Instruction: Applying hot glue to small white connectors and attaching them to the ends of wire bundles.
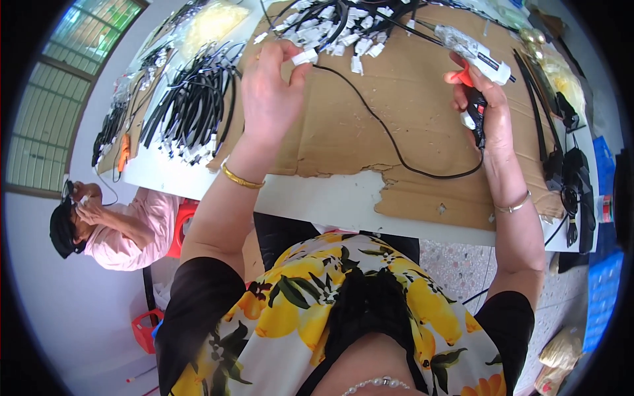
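My left hand [271, 92] is raised over the cardboard, pinching a small white connector [305, 57] between thumb and fingers. My right hand [492, 109] is wrapped around the black handle of a hot glue gun [485, 66], with fingers at its red trigger. The gun's body is white, with clear wrapping toward the front, and its nozzle points to the far left. From the handle's base a black cord [396, 148] curves across the cardboard to beside the connector; whether they join I cannot tell. Just beyond lies a pile of black cables with white connectors [343, 33].
A torn cardboard sheet [343, 125] covers much of the white table [317, 201]. Bundled black cables [191, 99] lie at left, near an orange-handled tool [124, 152]. Black adapters [574, 171] and cords line the right edge. A person in pink [132, 231] works at the far left.
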### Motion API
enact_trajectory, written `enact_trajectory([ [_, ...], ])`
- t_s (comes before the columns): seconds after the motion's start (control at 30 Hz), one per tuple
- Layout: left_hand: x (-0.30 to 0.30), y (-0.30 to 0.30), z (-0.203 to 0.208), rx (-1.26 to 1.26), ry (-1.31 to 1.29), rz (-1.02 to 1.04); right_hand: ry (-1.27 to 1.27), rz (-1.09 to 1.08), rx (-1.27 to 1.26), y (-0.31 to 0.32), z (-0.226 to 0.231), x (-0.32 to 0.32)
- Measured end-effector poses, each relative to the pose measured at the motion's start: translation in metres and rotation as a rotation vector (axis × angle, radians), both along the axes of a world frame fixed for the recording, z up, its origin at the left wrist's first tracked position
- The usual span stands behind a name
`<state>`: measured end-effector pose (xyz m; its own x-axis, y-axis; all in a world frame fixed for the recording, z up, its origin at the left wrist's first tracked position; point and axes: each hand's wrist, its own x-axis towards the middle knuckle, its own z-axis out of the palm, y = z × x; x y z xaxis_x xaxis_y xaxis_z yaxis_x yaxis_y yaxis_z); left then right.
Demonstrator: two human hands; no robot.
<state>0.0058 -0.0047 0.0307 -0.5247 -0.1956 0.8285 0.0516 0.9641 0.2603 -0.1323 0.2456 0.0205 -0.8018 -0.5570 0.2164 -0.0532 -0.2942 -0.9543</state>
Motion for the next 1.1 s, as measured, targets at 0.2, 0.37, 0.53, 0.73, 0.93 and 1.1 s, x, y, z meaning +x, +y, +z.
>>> enact_trajectory([
  [0.2,0.027,-0.048,0.013,-0.280,0.190,0.044,-0.010,-0.008,-0.016,-0.003,0.001,0.007],
  [0.37,0.041,-0.077,-0.003,0.029,0.266,0.030,0.013,-0.004,0.009,-0.001,-0.003,0.005],
  [0.53,0.046,-0.086,-0.001,0.551,0.387,-0.175,-0.004,-0.015,-0.011,-0.003,-0.002,0.006],
  [0.73,0.024,-0.127,0.078,1.080,0.624,-0.227,-0.020,-0.040,-0.032,-0.004,-0.004,0.006],
  [0.93,0.023,-0.212,0.216,0.868,0.577,-0.089,-0.071,-0.023,-0.053,-0.006,-0.002,0.007],
  [1.1,0.034,-0.217,0.215,0.642,0.868,-0.215,-0.099,-0.017,-0.037,-0.004,-0.003,0.007],
])
